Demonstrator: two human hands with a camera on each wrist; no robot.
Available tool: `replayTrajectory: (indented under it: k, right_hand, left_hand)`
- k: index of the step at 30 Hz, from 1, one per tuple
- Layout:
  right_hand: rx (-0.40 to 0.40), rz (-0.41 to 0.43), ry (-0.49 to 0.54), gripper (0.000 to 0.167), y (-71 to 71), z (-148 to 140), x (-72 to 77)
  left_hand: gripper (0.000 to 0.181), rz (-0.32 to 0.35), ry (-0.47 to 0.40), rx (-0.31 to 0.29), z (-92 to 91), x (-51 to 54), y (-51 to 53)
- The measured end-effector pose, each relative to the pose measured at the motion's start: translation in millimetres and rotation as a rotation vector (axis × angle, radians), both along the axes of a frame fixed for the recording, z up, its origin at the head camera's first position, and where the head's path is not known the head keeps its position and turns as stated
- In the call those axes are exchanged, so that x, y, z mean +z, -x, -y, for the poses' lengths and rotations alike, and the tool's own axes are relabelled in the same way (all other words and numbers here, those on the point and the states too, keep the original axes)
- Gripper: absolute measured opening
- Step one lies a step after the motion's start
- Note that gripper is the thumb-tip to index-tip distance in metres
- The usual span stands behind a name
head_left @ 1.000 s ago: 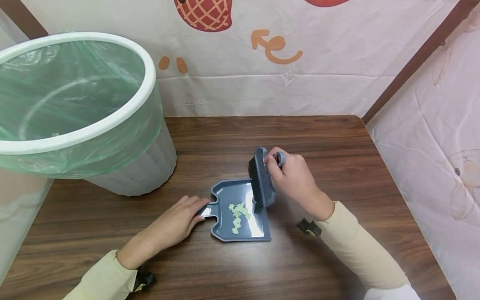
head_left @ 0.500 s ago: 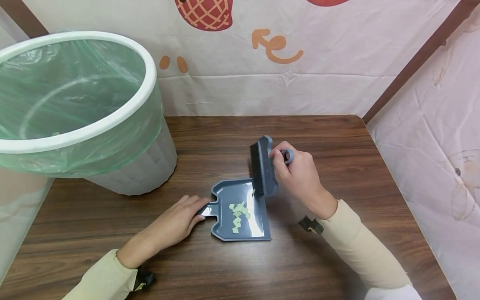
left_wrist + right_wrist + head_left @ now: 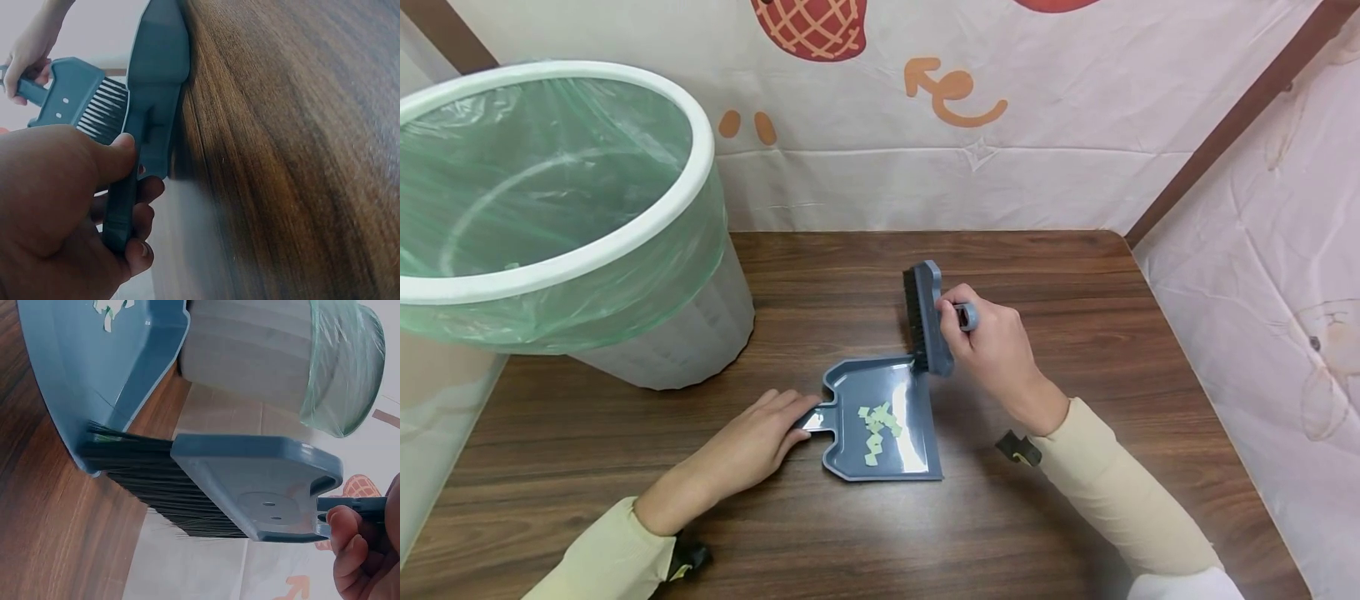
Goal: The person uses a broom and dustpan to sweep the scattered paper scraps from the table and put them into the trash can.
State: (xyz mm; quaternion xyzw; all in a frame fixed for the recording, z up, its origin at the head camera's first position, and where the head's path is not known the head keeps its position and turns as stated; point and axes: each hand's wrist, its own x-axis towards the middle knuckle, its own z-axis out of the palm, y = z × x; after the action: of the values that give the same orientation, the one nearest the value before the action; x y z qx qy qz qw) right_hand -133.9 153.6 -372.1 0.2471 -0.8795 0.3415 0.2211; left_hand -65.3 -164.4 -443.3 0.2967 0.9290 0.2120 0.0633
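A blue-grey dustpan [image 3: 850, 458] lies on the wooden table with its wide edge facing right. Several pale green paper scraps [image 3: 875, 429] are clustered in its middle. My left hand [image 3: 752, 446] grips the dustpan's handle, thumb on one side and fingers curled round the other in the left wrist view. With my right hand [image 3: 1000, 354] I hold a small blue-grey hand brush [image 3: 936, 329] by its handle. Its dark bristles [image 3: 156, 481] touch the dustpan's far right corner, where a bit of green shows under them in the right wrist view.
A large grey waste bin [image 3: 677, 350] with a white rim and green plastic liner stands at the left of the wooden table [image 3: 820, 533]. A printed cloth [image 3: 1060, 108] hangs behind the table, and another pale cloth [image 3: 1262, 225] hangs along the right side.
The brush has moved away from me along the dustpan's front edge, from over its middle to its far corner. The left hand, dustpan and central scraps have stayed put.
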Motion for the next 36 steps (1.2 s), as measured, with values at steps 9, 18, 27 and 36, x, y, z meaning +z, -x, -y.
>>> replayTrajectory:
  k: [9, 18, 27, 36]
  right_hand:
    - [-0.011, -0.035, -0.007, 0.012, 0.2, -2, 1.1]
    - [-0.009, -0.036, -0.002, 0.012, -0.9, -5, 3.6]
    - [0.036, 0.016, 0.168, 0.017, -1.5, -11, 4.1]
    - [-0.028, -0.052, -0.052, 0.021, -0.5, -21, 6.9]
  left_hand:
    - [0.042, -0.005, -0.008, -0.003, 0.4, -1.5, 0.3]
    - [0.042, -0.001, -0.008, 0.002, 0.8, -1.2, 0.2]
    - [0.042, -0.006, -0.011, -0.002, 0.5, -1.5, 0.4]
    - [0.041, -0.001, -0.012, 0.002, 0.3, -0.2, -0.1]
